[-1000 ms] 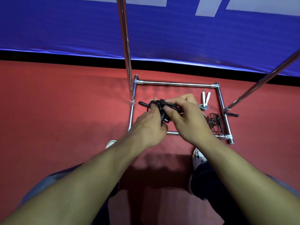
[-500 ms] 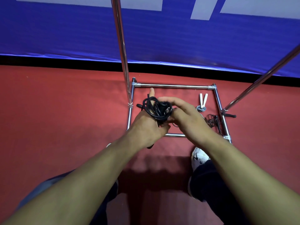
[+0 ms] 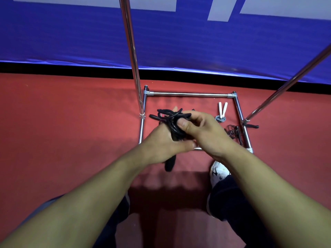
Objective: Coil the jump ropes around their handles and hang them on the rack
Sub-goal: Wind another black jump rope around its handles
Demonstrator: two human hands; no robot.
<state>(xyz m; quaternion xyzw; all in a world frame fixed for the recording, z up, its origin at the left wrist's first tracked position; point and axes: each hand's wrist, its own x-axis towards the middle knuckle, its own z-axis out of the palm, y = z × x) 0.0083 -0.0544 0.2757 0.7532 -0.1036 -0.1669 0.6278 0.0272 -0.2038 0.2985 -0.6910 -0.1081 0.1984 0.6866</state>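
Since half a second back: black jump rope (image 3: 172,122) bunched tighter, raised a little, one handle now poking out below the left hand (image 3: 161,145). Held mid-air above the rack (image 3: 189,94) base, gripped by that hand, pinched at the coil by the right hand (image 3: 202,129). Loose loops up top; liable to spring free if the pinch eases. White-handled rope (image 3: 222,111) lying coiled inside the frame, well apart.

Both forearms bare, no sleeves reaching the wrists, left hand (image 3: 162,145) and right hand (image 3: 206,133) without gloves, rings or a watch; dark navy trousers (image 3: 231,199) on the legs, and a white trainer (image 3: 219,173) with black markings
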